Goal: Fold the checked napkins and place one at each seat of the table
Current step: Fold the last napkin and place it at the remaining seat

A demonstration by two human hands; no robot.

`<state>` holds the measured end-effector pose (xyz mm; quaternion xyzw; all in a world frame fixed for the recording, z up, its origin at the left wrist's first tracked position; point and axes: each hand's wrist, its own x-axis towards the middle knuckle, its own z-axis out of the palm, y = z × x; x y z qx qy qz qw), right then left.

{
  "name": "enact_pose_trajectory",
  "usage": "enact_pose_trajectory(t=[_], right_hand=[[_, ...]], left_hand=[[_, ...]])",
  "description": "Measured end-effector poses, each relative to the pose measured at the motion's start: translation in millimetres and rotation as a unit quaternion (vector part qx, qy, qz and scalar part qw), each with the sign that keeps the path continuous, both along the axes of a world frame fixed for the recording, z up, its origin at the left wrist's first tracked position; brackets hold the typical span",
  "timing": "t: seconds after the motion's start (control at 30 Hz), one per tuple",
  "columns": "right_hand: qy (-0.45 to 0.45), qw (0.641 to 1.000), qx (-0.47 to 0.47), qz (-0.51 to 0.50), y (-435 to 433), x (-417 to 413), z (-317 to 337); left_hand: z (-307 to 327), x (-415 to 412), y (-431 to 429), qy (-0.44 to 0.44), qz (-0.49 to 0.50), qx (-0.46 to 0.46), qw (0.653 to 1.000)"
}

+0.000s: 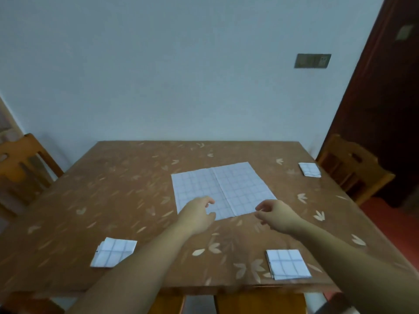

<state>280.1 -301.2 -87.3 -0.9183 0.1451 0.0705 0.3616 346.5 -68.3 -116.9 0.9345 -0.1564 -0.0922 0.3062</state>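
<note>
Checked napkin (pixel 223 191), the one not yet folded, lies spread flat on the tabletop (pixel 113 189), a little right of the middle, with a crease running down its centre from the far edge to the near edge. The left hand (pixel 197 216) is over its near left corner; the fingers (pixel 209 201) are loosely curled, thumb and forefinger apart with a clear gap between them, and they hold nothing. The corner itself is hidden under the hand, so I cannot tell whether skin touches cloth. The right hand (pixel 277 215) is at the near edge of the same napkin, towards the right corner, fingers bent in a relaxed curl, thumb and forefinger set apart and pointing at the hem. The picture is soft there, and whether the fingertips touch the cloth cannot be told.

Both bare forearms reach in from the near side. A folded napkin (pixel 114 252) sits by the near left edge, turned slightly askew. A second folded napkin (pixel 288 264) sits by the near right edge, square and stacked in layers. A third folded napkin (pixel 309 169) lies at the far right edge, just beside a wooden chair (pixel 353 164). Another wooden chair (pixel 22 164) stands at the left side. A switch plate (pixel 313 60) is on the pale wall behind, near a dark door (pixel 385 109).
</note>
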Motion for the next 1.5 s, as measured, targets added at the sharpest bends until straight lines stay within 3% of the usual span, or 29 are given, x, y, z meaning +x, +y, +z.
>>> enact_pose_trajectory(t=[0.3, 0.63, 0.9, 1.1, 1.5], right_hand=[[0.044, 0.990, -0.127, 0.046, -38.7, 61.6, -45.3], [0.076, 0.985, -0.136, 0.079, -66.3, 160.2, -150.8], [0.024, 0.969, -0.218, 0.113, -42.9, 207.2, -220.8], [0.017, 0.967, -0.239, 0.090, -45.2, 234.5, -243.0], [0.008, 0.962, -0.249, 0.112, -39.6, 209.9, -243.3]], left_hand=[[-39.4, 61.3, -29.7, -0.017, 0.022, 0.086, 0.996], [-145.2, 115.7, -57.5, 0.026, 0.091, 0.167, 0.981], [-197.4, 164.4, -71.6, 0.016, 0.148, 0.206, 0.967], [-223.3, 175.4, -65.1, 0.036, 0.183, 0.232, 0.955], [-225.1, 150.2, -70.8, 0.002, 0.178, 0.226, 0.958]])
